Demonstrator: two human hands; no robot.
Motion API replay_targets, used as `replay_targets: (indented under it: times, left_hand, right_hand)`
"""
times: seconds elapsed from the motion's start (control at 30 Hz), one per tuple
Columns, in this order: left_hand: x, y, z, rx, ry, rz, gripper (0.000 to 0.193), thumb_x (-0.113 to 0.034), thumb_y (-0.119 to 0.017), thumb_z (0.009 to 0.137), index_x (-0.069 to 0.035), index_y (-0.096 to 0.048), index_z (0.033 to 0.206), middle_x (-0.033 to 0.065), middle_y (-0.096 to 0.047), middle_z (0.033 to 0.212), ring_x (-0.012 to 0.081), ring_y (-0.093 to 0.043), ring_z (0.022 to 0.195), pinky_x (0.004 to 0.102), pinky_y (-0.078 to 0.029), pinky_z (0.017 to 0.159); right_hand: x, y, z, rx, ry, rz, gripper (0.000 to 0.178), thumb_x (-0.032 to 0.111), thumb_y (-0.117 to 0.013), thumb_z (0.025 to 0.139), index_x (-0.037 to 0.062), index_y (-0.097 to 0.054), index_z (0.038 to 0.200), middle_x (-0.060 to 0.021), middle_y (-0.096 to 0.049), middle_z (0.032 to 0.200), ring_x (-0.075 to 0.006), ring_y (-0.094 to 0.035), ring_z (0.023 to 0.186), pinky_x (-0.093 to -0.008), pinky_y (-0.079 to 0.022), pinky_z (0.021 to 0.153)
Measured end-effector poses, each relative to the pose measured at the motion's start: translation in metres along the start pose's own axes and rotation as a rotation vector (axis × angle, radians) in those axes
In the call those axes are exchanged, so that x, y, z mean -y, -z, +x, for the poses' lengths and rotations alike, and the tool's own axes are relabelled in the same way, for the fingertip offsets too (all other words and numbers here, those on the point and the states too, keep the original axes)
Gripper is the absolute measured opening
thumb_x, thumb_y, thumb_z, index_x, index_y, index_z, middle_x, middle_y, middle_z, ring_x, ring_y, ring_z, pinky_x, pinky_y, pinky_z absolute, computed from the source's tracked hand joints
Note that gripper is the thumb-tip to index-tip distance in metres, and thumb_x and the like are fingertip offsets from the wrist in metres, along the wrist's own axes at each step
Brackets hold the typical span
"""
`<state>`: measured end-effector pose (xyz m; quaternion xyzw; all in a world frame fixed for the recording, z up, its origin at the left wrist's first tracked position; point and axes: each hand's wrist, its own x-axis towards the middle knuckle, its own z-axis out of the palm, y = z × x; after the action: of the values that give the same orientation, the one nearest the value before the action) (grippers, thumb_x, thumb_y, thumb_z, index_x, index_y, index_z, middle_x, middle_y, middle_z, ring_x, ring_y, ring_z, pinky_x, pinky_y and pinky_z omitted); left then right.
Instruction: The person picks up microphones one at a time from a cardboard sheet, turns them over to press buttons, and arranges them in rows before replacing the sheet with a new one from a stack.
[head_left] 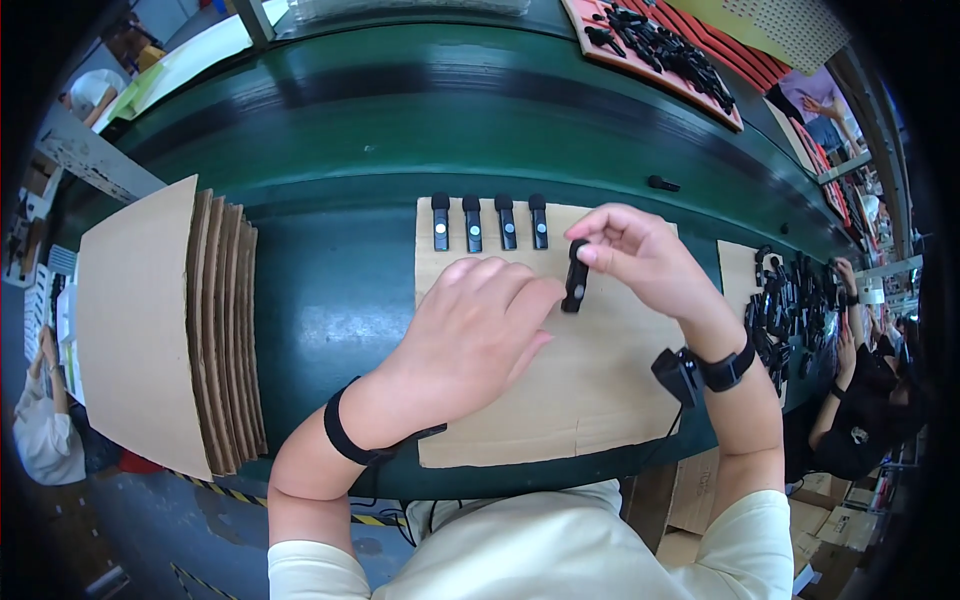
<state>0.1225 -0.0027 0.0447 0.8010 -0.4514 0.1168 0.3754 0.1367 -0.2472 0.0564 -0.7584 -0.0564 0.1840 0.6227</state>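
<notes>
My right hand (640, 262) pinches a small black wireless clip-on microphone (575, 285) by its upper end and holds it upright above the brown cardboard sheet (560, 400). Just left of its lower end is my left hand (470, 335), back upward, index finger and thumb apart. I see nothing in that hand, though its other fingertips are hidden. Along the sheet's far edge lies a row of several similar microphones (506, 222), each with a dark foam top and a pale round spot. Both wrists wear black straps.
A stack of cardboard sheets (150, 330) stands at left on the green bench (330, 130). At right, many black pieces (790, 310) lie heaped on cardboard. A pink tray (735, 120) of black parts is at far right. One black piece (663, 184) lies alone. Co-workers (860, 420) sit either side.
</notes>
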Motion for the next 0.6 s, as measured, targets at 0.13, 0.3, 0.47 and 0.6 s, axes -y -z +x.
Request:
replay_targets:
  times: [0.13,0.3,0.47,0.6]
  left_hand:
    - [0.004,-0.001,-0.003,0.219,0.068,0.037,0.031,-0.016,-0.074,0.079,-0.006,-0.062,0.105,0.0088,-0.060,0.100,0.0285,-0.057,0.098,0.0402,-0.044,0.088]
    - [0.006,0.000,-0.003,0.307,0.097,0.037,0.029,-0.019,-0.074,0.080,-0.006,-0.062,0.103,0.0089,-0.060,0.103,0.0279,-0.058,0.101,0.0393,-0.044,0.089]
    - [0.006,0.000,-0.003,0.291,0.096,0.032,0.029,-0.020,-0.074,0.080,-0.006,-0.062,0.102,0.0088,-0.060,0.103,0.0281,-0.058,0.101,0.0390,-0.045,0.089]
    - [0.006,0.000,-0.002,0.293,0.093,0.034,0.029,-0.020,-0.074,0.080,-0.006,-0.062,0.102,0.0089,-0.061,0.103,0.0282,-0.058,0.101,0.0391,-0.045,0.089]
  right_hand:
    - [-0.018,0.017,0.025,-0.158,0.020,-0.401,0.021,0.011,-0.066,0.093,-0.0002,-0.061,0.110,0.0005,-0.062,0.091,-0.0050,-0.056,0.083,-0.0219,-0.048,0.076]
    - [-0.021,0.028,0.047,-0.203,-0.025,-0.523,0.018,0.011,-0.067,0.092,-0.0008,-0.062,0.104,0.0009,-0.062,0.085,-0.0050,-0.055,0.078,-0.0216,-0.047,0.073]
    - [-0.031,0.034,0.064,-0.220,-0.013,-0.569,0.015,0.012,-0.067,0.092,-0.0008,-0.064,0.099,0.0001,-0.062,0.080,-0.0056,-0.054,0.074,-0.0222,-0.048,0.070]
    - [-0.034,0.035,0.071,-0.215,-0.053,-0.588,0.015,0.013,-0.067,0.092,-0.0010,-0.065,0.098,-0.0004,-0.063,0.080,-0.0060,-0.054,0.073,-0.0231,-0.048,0.069]
